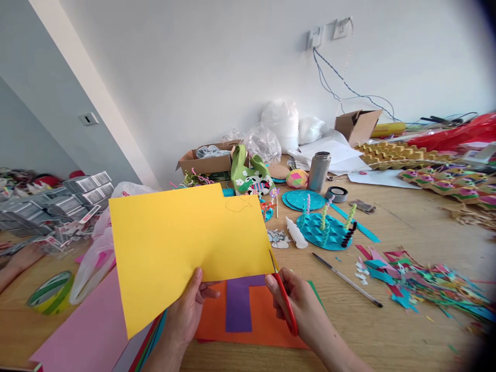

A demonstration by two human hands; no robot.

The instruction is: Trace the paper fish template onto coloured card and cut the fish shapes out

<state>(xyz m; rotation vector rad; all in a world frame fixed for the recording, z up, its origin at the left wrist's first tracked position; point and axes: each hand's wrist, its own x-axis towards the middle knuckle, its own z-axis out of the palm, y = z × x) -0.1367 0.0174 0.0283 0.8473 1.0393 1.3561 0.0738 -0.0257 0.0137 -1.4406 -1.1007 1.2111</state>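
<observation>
My left hand [189, 305] grips the lower edge of a large yellow sheet of paper [174, 243], thumb in front and fingers behind. A small outline, shaped like a fish, is drawn near the sheet's upper right corner, beside a stepped cut in the top edge. My right hand [296, 299] is closed around red-handled scissors [284, 297]. Their blades are at the sheet's lower right edge, one in front of the paper. Beneath the hands lie an orange sheet [267, 315] and a purple paper piece [238, 307].
Paper scraps [418, 274] and a pen [346, 279] lie at right. Behind stand a blue disc with fuzzy spirals [325, 232], a white glue bottle [296, 232] and a metal flask [320, 172]. Green-yellow tape [50, 293] and another person's arm [21, 263] are at left.
</observation>
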